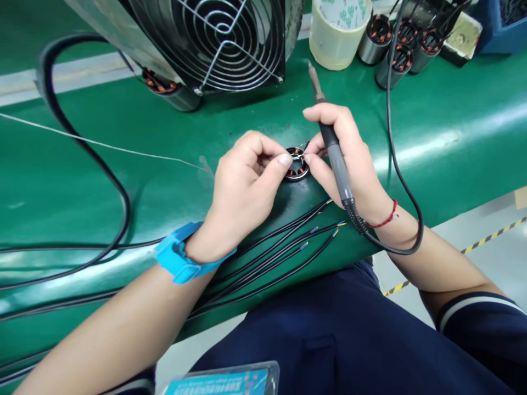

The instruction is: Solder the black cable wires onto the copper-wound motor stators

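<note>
My left hand, with a blue wrist strap, is closed in a pinch on a thin wire over a round motor stator with copper windings. My right hand holds a soldering iron in the crook of thumb and forefinger, its tip pointing up and away from the stator. Fingertips of that same hand also pinch at the wire from the right side. The fingers partly cover the stator, and the exact wire ends are too small to make out.
Several black cables with stripped coloured ends lie near the table's front edge. A fan stands at the back. Behind to the right are a tape roll, several wound motor cylinders and a blue bin. The iron's cord loops right.
</note>
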The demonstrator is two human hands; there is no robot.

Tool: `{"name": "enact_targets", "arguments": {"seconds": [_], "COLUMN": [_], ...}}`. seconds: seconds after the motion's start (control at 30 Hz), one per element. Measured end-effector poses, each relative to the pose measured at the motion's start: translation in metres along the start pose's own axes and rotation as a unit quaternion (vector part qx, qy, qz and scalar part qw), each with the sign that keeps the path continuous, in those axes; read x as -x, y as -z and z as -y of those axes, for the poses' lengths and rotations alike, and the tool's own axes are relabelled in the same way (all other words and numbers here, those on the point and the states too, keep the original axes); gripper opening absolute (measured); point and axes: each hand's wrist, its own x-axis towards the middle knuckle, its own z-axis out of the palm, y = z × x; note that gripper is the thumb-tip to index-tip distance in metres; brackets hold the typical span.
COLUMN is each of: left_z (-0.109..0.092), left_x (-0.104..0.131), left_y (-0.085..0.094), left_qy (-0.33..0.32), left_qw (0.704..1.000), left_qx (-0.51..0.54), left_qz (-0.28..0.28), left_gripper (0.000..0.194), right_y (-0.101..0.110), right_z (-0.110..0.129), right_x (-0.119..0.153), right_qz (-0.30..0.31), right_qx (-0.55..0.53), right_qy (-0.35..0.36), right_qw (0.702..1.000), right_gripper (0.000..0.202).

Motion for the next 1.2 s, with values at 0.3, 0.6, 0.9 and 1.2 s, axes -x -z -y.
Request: {"name": "enact_targets", "arguments": {"seconds": [0.3, 0.6, 0.9, 1.2], "left_z": [0.001, -0.005, -0.004, -0.009], "left_x": [-0.006, -0.004, -0.003, -0.006], "left_y": [0.006, 0.006, 0.007, 0.009], "left_qy": [-0.006, 0.001, -0.096, -0.082], "left_qw": [0.996, 0.999, 0.995, 0.995], "left_qx": [0.087, 0.04, -0.036, -0.05], "left_qz": [-0.011, 0.006, 0.013, -0.023], "left_gripper": [0.013, 0.01, 0.008, 0.013], "right_y": [-0.002, -0.003, -0.009, -0.006], "right_z": [-0.001, 0.0, -0.004, -0.015], "right_x": [0.008, 0.001, 0.001, 0.001], "right_qz": [-0.061, -0.051, -0.06, -0.07], "right_qx": [0.091, 0.099, -0.016, -0.082], "right_qy": [0.136, 0.181, 0.165, 0.059], "right_qw": [0.985, 0.977, 0.984, 0.992], "right_gripper": [0.049, 0.03, 0.042, 0.051]}}
